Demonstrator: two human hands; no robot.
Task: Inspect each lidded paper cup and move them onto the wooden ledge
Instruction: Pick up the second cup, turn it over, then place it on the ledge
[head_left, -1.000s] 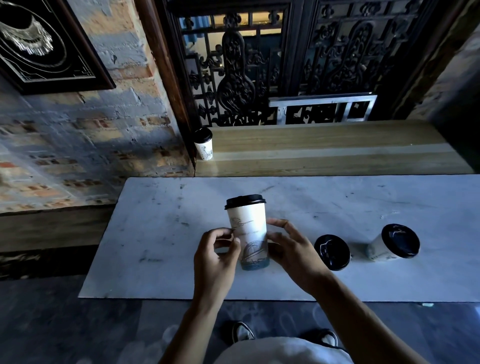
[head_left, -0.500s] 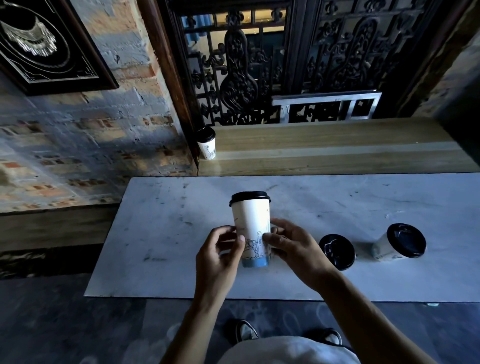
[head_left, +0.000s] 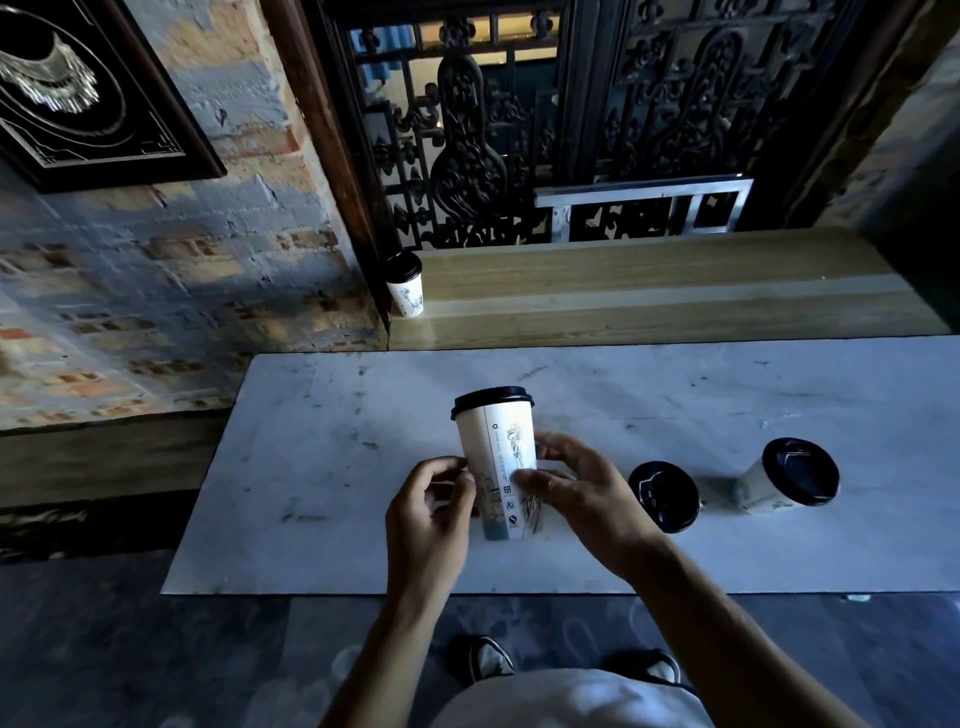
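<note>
A tall white paper cup (head_left: 497, 447) with a black lid and printed drawings stands upright over the marble tabletop (head_left: 322, 467). My right hand (head_left: 576, 493) grips its lower half, thumb across the front. My left hand (head_left: 431, 512) touches its lower left side with the fingertips. Two more lidded cups stand on the marble to the right, one (head_left: 664, 496) close to my right hand and one (head_left: 789, 475) farther right. A fourth cup (head_left: 405, 285) stands at the left end of the wooden ledge (head_left: 649, 291).
An ornate dark carved screen (head_left: 571, 119) with a metal rail rises behind the ledge. A brick wall (head_left: 171, 270) with a framed picture (head_left: 88, 88) is at the left. My shoes (head_left: 491, 657) show on the dark floor below the table's front edge.
The held cup has been turned between both hands, so its seam and printed symbols now face me. My right thumb has slid across the front of the cup.
</note>
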